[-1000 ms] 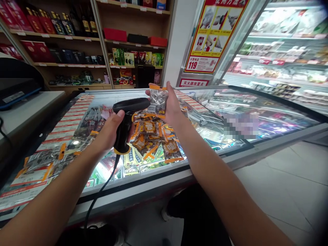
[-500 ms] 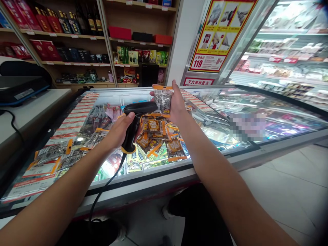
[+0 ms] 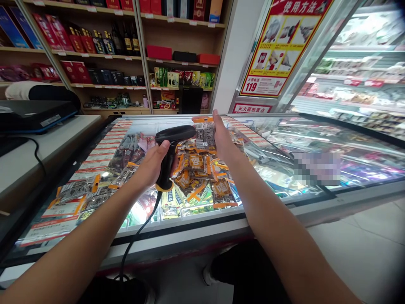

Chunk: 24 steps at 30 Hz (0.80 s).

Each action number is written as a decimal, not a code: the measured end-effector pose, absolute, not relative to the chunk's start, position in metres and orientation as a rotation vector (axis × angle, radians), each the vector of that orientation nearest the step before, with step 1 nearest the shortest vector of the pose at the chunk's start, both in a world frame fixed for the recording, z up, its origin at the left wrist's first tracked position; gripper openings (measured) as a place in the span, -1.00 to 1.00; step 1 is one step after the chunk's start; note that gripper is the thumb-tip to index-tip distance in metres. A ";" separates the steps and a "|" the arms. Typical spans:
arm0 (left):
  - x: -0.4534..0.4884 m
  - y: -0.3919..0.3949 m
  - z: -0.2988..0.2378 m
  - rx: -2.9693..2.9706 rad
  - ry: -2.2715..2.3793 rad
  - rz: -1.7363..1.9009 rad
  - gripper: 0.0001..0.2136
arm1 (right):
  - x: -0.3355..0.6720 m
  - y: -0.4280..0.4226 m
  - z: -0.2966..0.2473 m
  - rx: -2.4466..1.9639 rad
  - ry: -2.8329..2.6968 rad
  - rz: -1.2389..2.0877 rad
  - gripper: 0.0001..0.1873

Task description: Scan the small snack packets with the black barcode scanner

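Note:
My left hand (image 3: 154, 165) is wrapped round the handle of a black barcode scanner (image 3: 174, 134), whose head points right. A cable (image 3: 136, 237) runs down from its yellow-edged base. In my right hand (image 3: 222, 137) a clear snack packet (image 3: 205, 131) with orange edges stands upright, its printed back towards me. The scanner's head is close to the packet's left side. Below both hands lies a heap of similar orange-edged packets (image 3: 196, 164) in the chest freezer (image 3: 202, 223). More such packets (image 3: 77, 188) rest on the glass at the left.
A white counter (image 3: 63, 143) with a black device (image 3: 34, 116) stands at the left. Shelves (image 3: 109, 54) with bottles and boxes line the back. A red and yellow poster (image 3: 272, 46) hangs on the pillar. The freezer's sliding glass (image 3: 284, 162) covers the right side.
The view has tilted up and turned slightly left. Both hands keep their holds, and the packet has turned a little and sits slightly lower against the scanner.

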<state>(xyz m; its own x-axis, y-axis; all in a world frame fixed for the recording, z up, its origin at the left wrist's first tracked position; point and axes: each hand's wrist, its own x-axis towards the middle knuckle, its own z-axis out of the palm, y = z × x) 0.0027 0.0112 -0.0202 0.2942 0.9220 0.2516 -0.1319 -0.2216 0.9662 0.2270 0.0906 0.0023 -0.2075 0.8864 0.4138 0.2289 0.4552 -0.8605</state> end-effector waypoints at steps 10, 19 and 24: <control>-0.010 0.010 0.009 1.340 0.815 1.351 -0.42 | 0.231 0.064 0.022 -1.080 -2.240 0.485 -0.45; -0.080 -0.001 0.040 1.242 0.960 1.662 -0.44 | 0.190 0.040 0.006 -0.939 -2.545 0.065 -0.47; -0.140 -0.036 0.007 0.950 1.273 1.732 -0.50 | 0.137 0.019 -0.003 -0.778 -2.654 0.418 -0.42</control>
